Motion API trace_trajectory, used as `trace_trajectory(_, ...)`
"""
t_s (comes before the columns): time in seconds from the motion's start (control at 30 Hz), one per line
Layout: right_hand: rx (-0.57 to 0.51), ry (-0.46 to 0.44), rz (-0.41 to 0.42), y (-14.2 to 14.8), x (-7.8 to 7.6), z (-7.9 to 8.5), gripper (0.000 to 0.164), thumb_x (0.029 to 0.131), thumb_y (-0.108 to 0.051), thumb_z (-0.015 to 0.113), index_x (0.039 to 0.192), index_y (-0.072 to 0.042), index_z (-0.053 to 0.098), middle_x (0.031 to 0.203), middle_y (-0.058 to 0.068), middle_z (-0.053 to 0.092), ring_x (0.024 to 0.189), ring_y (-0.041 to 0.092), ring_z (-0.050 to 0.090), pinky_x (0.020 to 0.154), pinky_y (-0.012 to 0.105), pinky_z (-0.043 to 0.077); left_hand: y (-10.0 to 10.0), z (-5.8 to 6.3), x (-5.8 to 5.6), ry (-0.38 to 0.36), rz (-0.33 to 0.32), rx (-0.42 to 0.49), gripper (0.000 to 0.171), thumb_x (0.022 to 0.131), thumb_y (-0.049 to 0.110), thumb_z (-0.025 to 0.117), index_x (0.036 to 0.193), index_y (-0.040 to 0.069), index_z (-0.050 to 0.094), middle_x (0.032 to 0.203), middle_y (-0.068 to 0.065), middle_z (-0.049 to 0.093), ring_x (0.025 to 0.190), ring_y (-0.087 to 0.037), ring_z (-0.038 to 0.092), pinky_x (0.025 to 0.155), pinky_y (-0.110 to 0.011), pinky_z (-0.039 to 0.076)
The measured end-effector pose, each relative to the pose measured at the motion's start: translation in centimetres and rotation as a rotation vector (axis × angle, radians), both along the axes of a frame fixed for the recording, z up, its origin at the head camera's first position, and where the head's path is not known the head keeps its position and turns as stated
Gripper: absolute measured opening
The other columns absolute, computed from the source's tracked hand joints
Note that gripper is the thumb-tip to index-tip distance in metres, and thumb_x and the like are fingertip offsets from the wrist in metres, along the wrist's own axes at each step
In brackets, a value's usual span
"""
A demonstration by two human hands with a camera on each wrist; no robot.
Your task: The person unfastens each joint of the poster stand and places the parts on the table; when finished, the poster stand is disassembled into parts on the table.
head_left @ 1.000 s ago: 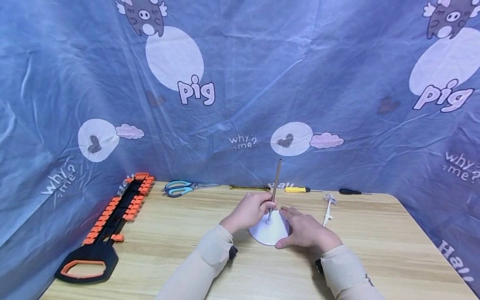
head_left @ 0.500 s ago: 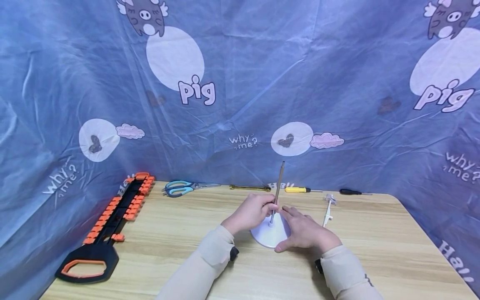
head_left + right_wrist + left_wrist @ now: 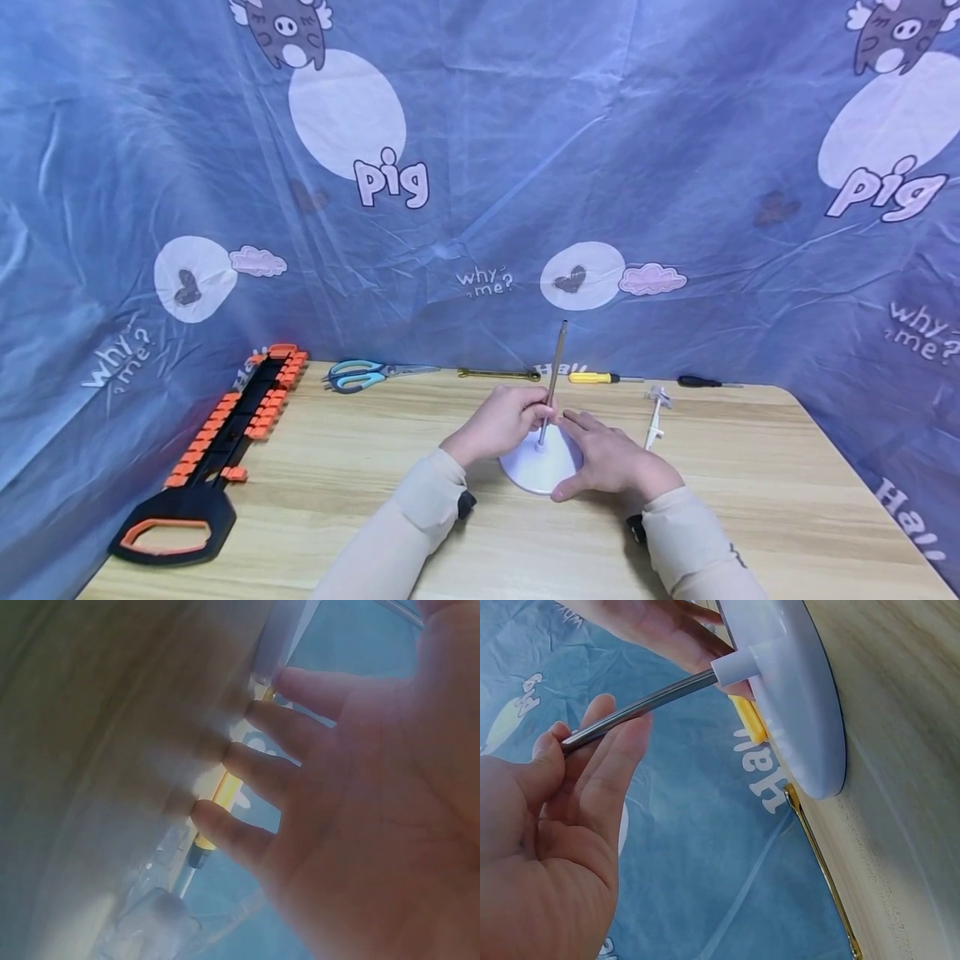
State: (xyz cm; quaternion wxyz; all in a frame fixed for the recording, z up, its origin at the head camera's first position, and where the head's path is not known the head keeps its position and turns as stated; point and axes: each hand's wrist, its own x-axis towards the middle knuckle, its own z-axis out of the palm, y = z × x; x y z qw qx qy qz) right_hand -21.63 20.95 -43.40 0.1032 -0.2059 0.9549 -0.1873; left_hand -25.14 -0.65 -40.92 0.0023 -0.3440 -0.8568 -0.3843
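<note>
A slim metal rod [image 3: 557, 354] rises from the collar of a round white base [image 3: 531, 472] on the table, leaning slightly right at its top. My left hand [image 3: 498, 423] pinches the rod between thumb and fingers, above the collar; the left wrist view shows the grip along the rod [image 3: 649, 703]. At the base's right side, my right hand [image 3: 613, 460] lies with thumb and fingers spread around the edge. In the right wrist view its fingers are straight, with the tips down at the table and the index finger close by the base [image 3: 281, 637].
Left stands a black and orange rack [image 3: 240, 429] with a handle. Along the back lie blue scissors [image 3: 360, 377], a wrench [image 3: 498, 374], a yellow screwdriver [image 3: 594, 378] and a black screwdriver [image 3: 701, 382]. A white stick with a clear end [image 3: 656, 421] lies beyond my right hand.
The rod and base have shifted very slightly to the right, with my left hand following. My right hand stays in nearly the same place at the base's edge.
</note>
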Motion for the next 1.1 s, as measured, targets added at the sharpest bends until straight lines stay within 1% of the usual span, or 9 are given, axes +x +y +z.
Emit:
trace_trajectory(0.2, 0.0, -0.004, 0.006, -0.13, -0.04, 0.09, 0.125, 0.069, -0.063, 0.093, 0.16, 0.004, 0.038, 0.166, 0.031, 0.034, 0.152, 0.057, 0.031, 0.115, 0.078, 0.031, -0.01, 0.14, -0.02, 0.008, -0.002, 0.007, 0.016, 0.107, 0.016, 0.062, 0.1, 0.013, 0.075, 0.091, -0.002, 0.079, 0.075, 0.001, 0.061, 0.072, -0.015, 0.052)
trace_trajectory(0.27, 0.006, -0.001, 0.013, -0.38, 0.05, 0.05, 0.127, 0.07, -0.066, 0.09, 0.16, 0.005, 0.036, 0.166, 0.033, 0.033, 0.152, 0.059, 0.029, 0.114, 0.081, 0.029, 0.01, 0.13, 0.02, 0.015, 0.002, 0.003, 0.015, 0.107, 0.016, 0.062, 0.1, 0.013, 0.075, 0.092, -0.002, 0.08, 0.075, 0.001, 0.062, 0.072, -0.015, 0.053)
trace_trajectory(0.4, 0.018, 0.001, 0.016, -0.8, 0.31, -0.13, 0.129, 0.073, -0.071, 0.085, 0.162, 0.007, 0.031, 0.166, 0.036, 0.03, 0.153, 0.06, 0.026, 0.112, 0.084, 0.028, 0.19, -0.02, 0.11, 0.016, -0.014, -0.005, 0.015, 0.106, 0.019, 0.062, 0.102, 0.013, 0.076, 0.094, -0.001, 0.08, 0.078, 0.001, 0.066, 0.074, -0.013, 0.053)
trace_trajectory(0.53, 0.024, 0.013, 0.009, -0.89, 0.4, -0.29, 0.129, 0.074, -0.07, 0.086, 0.162, 0.007, 0.031, 0.165, 0.035, 0.032, 0.153, 0.059, 0.028, 0.112, 0.082, 0.031, 0.34, -0.1, 0.29, -0.008, -0.021, 0.006, 0.016, 0.106, 0.021, 0.062, 0.102, 0.014, 0.076, 0.097, -0.002, 0.081, 0.079, 0.001, 0.069, 0.075, -0.013, 0.054)
trace_trajectory(0.67, 0.02, 0.015, 0.003, -0.88, 0.35, -0.23, 0.129, 0.073, -0.069, 0.087, 0.162, 0.006, 0.033, 0.165, 0.035, 0.033, 0.152, 0.059, 0.03, 0.112, 0.081, 0.032, 0.34, 0.02, 0.43, -0.026, -0.01, 0.022, 0.015, 0.106, 0.02, 0.063, 0.1, 0.014, 0.076, 0.093, -0.002, 0.08, 0.076, 0.002, 0.065, 0.074, -0.014, 0.054)
trace_trajectory(0.8, 0.011, -0.001, -0.007, -0.88, 0.32, -0.07, 0.129, 0.071, -0.068, 0.089, 0.162, 0.005, 0.033, 0.166, 0.034, 0.032, 0.153, 0.058, 0.029, 0.113, 0.081, 0.031, 0.32, 0.1, 0.48, -0.02, -0.011, 0.021, 0.016, 0.106, 0.02, 0.063, 0.101, 0.013, 0.076, 0.093, -0.002, 0.08, 0.076, 0.0, 0.066, 0.074, -0.014, 0.054)
trace_trajectory(0.97, 0.016, -0.008, -0.011, -0.74, 0.23, -0.02, 0.129, 0.069, -0.067, 0.09, 0.16, 0.006, 0.036, 0.166, 0.033, 0.033, 0.153, 0.057, 0.03, 0.114, 0.078, 0.032, 0.31, 0.23, 0.51, -0.015, -0.013, 0.014, 0.018, 0.106, 0.021, 0.062, 0.103, 0.011, 0.077, 0.094, -0.003, 0.081, 0.08, -0.008, 0.072, 0.075, -0.014, 0.054)
trace_trajectory(1.03, 0.018, -0.009, -0.013, -0.71, 0.2, -0.03, 0.128, 0.069, -0.067, 0.091, 0.159, 0.006, 0.038, 0.166, 0.033, 0.034, 0.153, 0.057, 0.03, 0.115, 0.077, 0.032, 0.31, 0.23, 0.48, -0.01, -0.012, 0.014, 0.018, 0.106, 0.02, 0.062, 0.103, 0.011, 0.077, 0.092, -0.003, 0.08, 0.079, -0.008, 0.071, 0.074, -0.015, 0.053)
trace_trajectory(1.1, 0.019, -0.011, -0.015, -0.72, 0.2, -0.03, 0.128, 0.068, -0.066, 0.091, 0.159, 0.006, 0.038, 0.165, 0.034, 0.034, 0.153, 0.057, 0.03, 0.115, 0.077, 0.032, 0.3, 0.26, 0.47, 0.003, -0.008, 0.012, 0.017, 0.106, 0.02, 0.063, 0.103, 0.011, 0.077, 0.089, -0.002, 0.079, 0.077, -0.005, 0.067, 0.074, -0.015, 0.053)
